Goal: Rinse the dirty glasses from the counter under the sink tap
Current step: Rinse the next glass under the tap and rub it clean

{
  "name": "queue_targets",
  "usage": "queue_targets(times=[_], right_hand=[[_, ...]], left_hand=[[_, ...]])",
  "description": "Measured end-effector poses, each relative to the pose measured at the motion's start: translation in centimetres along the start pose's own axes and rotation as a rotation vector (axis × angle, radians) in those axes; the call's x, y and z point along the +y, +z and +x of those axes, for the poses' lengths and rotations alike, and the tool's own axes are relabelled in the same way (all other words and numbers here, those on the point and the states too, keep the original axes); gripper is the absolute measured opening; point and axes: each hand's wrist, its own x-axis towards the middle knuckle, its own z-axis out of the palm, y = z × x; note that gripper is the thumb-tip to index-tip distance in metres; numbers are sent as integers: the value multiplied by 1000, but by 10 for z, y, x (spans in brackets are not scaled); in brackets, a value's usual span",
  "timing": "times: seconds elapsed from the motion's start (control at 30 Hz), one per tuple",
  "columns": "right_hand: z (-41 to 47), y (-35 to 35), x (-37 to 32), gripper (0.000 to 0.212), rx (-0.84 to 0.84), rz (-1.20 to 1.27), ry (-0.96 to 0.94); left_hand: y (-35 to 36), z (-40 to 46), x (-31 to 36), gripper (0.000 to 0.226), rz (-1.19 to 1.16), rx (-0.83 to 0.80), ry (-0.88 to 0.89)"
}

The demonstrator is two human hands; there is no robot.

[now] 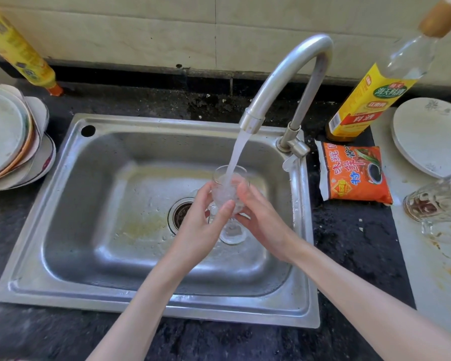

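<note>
Glass (228,190): under tap (284,82) stream, filling; left hand (201,225) and right hand (261,217) both grasping it. Pending: dirty mug (438,201), right of right hand, unrinsed

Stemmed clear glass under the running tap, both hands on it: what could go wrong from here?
1. The stemmed clear glass is wet, and the left hand and right hand hold only its bowl; the grip could slip and the glass drop into the steel sink.
2. The curved metal tap pours straight into the bowl; water may splash out.
3. The dirty clear glass lying on its side on the right counter could roll.
</note>
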Motion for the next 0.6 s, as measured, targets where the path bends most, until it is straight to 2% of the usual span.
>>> queue_targets(times=[0.07,0.17,0.2,0.3,0.47,0.53,0.6], right_hand=[[3,3,0,54,-34,42,57],[4,4,-2,74,-64,14,185],[3,4,-3,77,-55,-18,217],[3,8,-5,74,7,-55,218],[10,14,0,53,61,-101,90],[9,14,0,61,104,-147,79],[10,12,0,76,150,-184,117]], left_hand=[[1,3,2,51,-29,-13,-19],[-1,9,4,64,-95,-25,-62],[-2,10,6,61,-98,-14,-67],[2,11,6,51,-130,51,-77],[6,23,6,63,-387,182,-152],[8,28,11,62,-390,188,-153],[12,33,17,42,-388,186,-127]])
